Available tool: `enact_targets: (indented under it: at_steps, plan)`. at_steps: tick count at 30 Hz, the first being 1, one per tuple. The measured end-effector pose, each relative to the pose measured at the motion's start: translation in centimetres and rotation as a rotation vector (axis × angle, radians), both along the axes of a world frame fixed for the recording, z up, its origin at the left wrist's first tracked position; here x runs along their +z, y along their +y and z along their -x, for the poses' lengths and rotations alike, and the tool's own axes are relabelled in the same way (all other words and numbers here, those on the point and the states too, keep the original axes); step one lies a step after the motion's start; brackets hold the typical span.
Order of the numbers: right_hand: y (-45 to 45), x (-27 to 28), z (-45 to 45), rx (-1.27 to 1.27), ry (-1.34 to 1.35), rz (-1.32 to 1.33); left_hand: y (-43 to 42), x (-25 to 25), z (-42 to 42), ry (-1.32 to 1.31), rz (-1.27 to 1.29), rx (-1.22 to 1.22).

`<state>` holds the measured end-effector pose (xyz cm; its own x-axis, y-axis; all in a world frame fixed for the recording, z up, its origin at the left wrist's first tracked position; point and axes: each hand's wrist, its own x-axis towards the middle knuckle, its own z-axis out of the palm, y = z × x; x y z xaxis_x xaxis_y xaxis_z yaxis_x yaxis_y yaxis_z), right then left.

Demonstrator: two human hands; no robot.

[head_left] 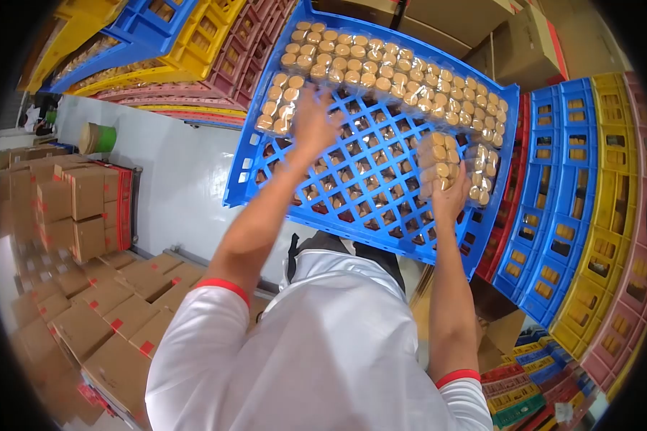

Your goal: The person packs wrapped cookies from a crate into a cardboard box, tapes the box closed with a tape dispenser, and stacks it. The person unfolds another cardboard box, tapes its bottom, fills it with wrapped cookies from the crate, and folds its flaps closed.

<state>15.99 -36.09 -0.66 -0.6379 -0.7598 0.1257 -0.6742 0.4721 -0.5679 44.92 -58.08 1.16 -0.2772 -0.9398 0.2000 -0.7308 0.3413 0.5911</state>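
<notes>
A blue plastic crate (pixel 370 183) with a lattice bottom lies in front of me. Along its far side run clear-wrapped packs of round biscuits (pixel 395 72), with more at its left and right ends. My right hand (pixel 451 195) grips the near end of a pack of biscuits (pixel 438 154) inside the crate, beside another pack at the right wall. My left hand (pixel 315 122) is over the lattice, next to the left-end pack (pixel 279 104). Motion blurs its fingers, so I cannot make out whether they hold anything. More biscuits show through the lattice from below.
Stacked crates in blue (pixel 543 194), yellow and pink rise at the right, and more yellow crates (pixel 201 43) stand at upper left. Cardboard boxes (pixel 126 302) fill the lower left; others (pixel 517 50) stand behind the crate. Pale floor (pixel 187 165) shows at left.
</notes>
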Motion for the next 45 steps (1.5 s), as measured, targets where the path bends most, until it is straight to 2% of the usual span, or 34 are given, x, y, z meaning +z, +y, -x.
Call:
enact_targets:
  at_steps: [2, 4, 6, 8, 13, 15, 16, 18, 20, 21, 22, 23, 24, 26, 27, 29, 30, 31, 32, 33, 35, 36, 37, 38, 39, 41, 42, 43, 44, 45]
  plan:
    - [0.9, -0.3, 0.1, -0.014, 0.085, 0.057, -4.2, -1.2, -4.3, -0.267, 0.093, 0.128]
    - [1.7, -0.4, -0.5, 0.017, 0.212, -0.041, -5.2, -3.2, -7.0, -0.273, 0.083, 0.092]
    - [2.6, -1.2, -0.8, 0.012, 0.229, -0.107, -5.4, -3.1, -6.6, -0.272, 0.081, 0.057]
    - [3.1, -1.6, -1.0, 0.012, 0.211, -0.195, -4.5, -2.0, -5.3, -0.562, -0.022, 0.100]
    - [3.5, -1.1, -0.6, 0.014, 0.247, -0.201, -6.2, -3.5, -4.4, -0.541, -0.087, 0.238]
    - [3.2, -0.6, -0.6, 0.109, 0.355, -0.034, -5.8, -3.0, -5.4, -0.184, -0.146, 0.217]
    - [2.7, 0.7, -1.5, 0.163, 0.279, 0.040, -5.6, -3.3, -5.6, -0.182, -0.137, 0.199]
    - [1.7, 1.3, -3.8, 0.263, -0.179, 0.080, -3.6, -4.6, -6.1, 0.932, -0.829, 0.058]
    - [-0.5, 1.0, -6.9, 0.103, -0.936, -0.002, 0.6, -3.0, -4.0, 1.257, -1.138, -0.072]
    - [-1.7, 1.4, -7.7, 0.098, -0.931, -0.004, 2.5, -4.2, -2.4, 1.337, -1.199, -0.043]
    - [-2.7, 2.2, -8.3, 0.008, -1.324, 0.089, 4.3, -5.5, -0.7, 1.418, -1.259, -0.010]
    - [-3.4, 2.7, -8.4, -0.091, -1.713, 0.186, 5.9, -4.6, 1.7, 1.303, -1.247, -0.049]
    - [-3.7, 2.5, -8.0, -0.091, -1.708, 0.180, 7.1, -3.7, 3.8, 1.190, -1.230, -0.085]
    - [-4.1, 1.3, -7.2, -0.016, -1.253, 0.097, 7.5, -8.3, 6.4, 1.065, -1.209, -0.234]
    - [-3.9, -0.5, -6.2, -0.011, -1.248, 0.089, 8.3, -9.2, 7.5, 1.076, -1.208, -0.230]
    - [-3.4, -4.0, -3.7, 0.004, -1.103, 0.067, 9.2, -9.9, 9.9, 1.167, -1.362, -0.173]
    - [-3.6, -2.5, -3.6, -0.044, -1.014, -0.003, 9.5, -9.3, 10.8, 1.173, -1.361, -0.173]
    - [-3.4, -2.8, -3.0, -0.047, -1.011, -0.005, 9.9, -8.4, 11.7, 1.057, -1.270, -0.212]
    - [-3.4, -3.2, -2.0, -0.022, -0.877, -0.097, 10.2, -7.5, 12.3, 0.940, -1.180, -0.251]
    - [-3.4, -4.0, -0.8, 0.001, -0.739, -0.186, 10.1, -8.0, 12.8, 0.940, -1.185, -0.258]
    - [-2.9, -4.2, 0.9, 0.084, -0.748, -0.093, 9.9, -9.6, 13.7, 0.996, -1.139, -0.311]
    - [-2.9, -0.6, 1.4, 0.089, -0.632, -0.135, 9.8, -7.8, 13.8, 0.978, -1.157, -0.334]
    - [-2.8, 1.7, 1.8, 0.096, -0.517, -0.176, 9.8, -8.3, 14.1, 0.976, -1.162, -0.335]
    - [-1.9, 1.5, 3.0, 0.066, -0.415, -0.007, 9.6, -9.3, 14.4, 0.939, -1.155, -0.363]
    - [-1.1, 0.8, 4.7, 0.067, -0.418, -0.011, 9.4, -10.0, 14.6, 0.904, -1.147, -0.387]
    - [0.3, -0.6, 7.9, 0.019, -0.150, -0.140, 9.6, -10.2, 14.9, 0.894, -1.167, -0.421]
    - [0.4, 0.3, 6.5, 0.002, -0.288, -0.253, 10.2, -10.3, 15.5, 0.671, -0.935, -0.385]
    - [0.4, 0.7, 4.9, -0.018, -0.191, -0.285, 10.9, -10.3, 16.1, 0.455, -0.703, -0.342]
    - [0.5, 0.4, 4.2, -0.019, -0.224, -0.282, 11.5, -9.8, 16.5, 0.482, -0.559, -0.341]
    - [0.6, 0.1, 4.1, -0.018, -0.257, -0.280, 11.7, -7.8, 16.6, 0.486, -0.561, -0.346]
